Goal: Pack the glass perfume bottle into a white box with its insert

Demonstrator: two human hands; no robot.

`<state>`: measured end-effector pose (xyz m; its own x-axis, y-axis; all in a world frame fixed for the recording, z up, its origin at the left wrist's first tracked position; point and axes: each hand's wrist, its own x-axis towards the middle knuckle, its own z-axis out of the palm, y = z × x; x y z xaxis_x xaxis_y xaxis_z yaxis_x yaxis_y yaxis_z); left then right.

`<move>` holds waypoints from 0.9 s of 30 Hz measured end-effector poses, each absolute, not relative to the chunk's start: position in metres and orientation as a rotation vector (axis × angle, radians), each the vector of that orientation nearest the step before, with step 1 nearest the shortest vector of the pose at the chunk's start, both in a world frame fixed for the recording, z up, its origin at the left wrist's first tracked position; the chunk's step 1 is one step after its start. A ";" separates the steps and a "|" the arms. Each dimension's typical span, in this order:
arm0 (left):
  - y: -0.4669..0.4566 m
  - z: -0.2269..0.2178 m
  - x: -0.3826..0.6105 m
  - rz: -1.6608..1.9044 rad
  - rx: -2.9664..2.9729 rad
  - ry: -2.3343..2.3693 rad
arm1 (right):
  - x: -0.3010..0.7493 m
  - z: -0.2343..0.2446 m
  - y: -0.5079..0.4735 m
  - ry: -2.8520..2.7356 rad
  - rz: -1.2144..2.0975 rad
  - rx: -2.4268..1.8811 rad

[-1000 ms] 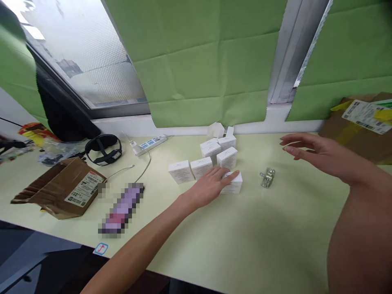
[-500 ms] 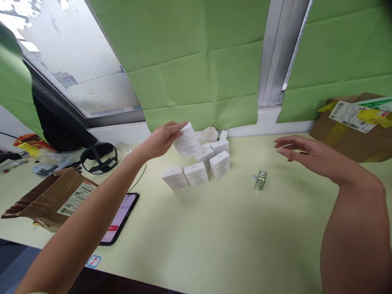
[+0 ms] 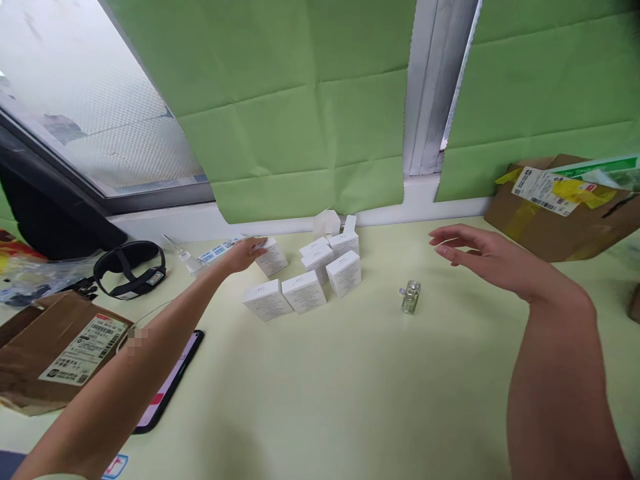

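My left hand point(image 3: 246, 253) reaches far forward and holds a small white box point(image 3: 272, 257) that stands on the pale table point(image 3: 350, 387), behind and left of the box group. Several more white boxes point(image 3: 305, 291) stand in a cluster just to its right. A small glass bottle point(image 3: 411, 297) stands alone right of the cluster. My right hand point(image 3: 470, 253) hovers open above the table, fingers spread and pointing left, a little beyond and right of the bottle, touching nothing.
A phone point(image 3: 167, 383) lies near the front left edge under my left forearm. A torn cardboard parcel point(image 3: 55, 347) and a black strap device point(image 3: 131, 268) lie at the left. A taped cardboard box point(image 3: 560, 210) stands at the far right. Green paper covers the window behind.
My left hand lifted a white box from the front of the cluster, carried it up and left, and has now set it down at the back left. The right hand barely moved.
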<state>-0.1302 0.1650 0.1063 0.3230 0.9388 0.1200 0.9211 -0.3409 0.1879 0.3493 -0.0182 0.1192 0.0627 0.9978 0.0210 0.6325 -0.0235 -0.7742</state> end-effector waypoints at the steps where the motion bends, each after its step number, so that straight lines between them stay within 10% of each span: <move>1: 0.166 0.108 -0.130 0.307 2.480 1.758 | 0.349 0.119 -0.018 -1.628 0.748 -1.731; 27: 0.243 0.137 0.052 0.003 2.630 1.728 | 0.346 0.114 -0.012 -1.583 0.777 -1.726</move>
<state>0.0520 0.2435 0.1368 0.3969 0.9178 0.0042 0.9178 -0.3969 -0.0034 0.3459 -0.0121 0.1140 0.0904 0.9959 0.0082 0.6024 -0.0481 -0.7967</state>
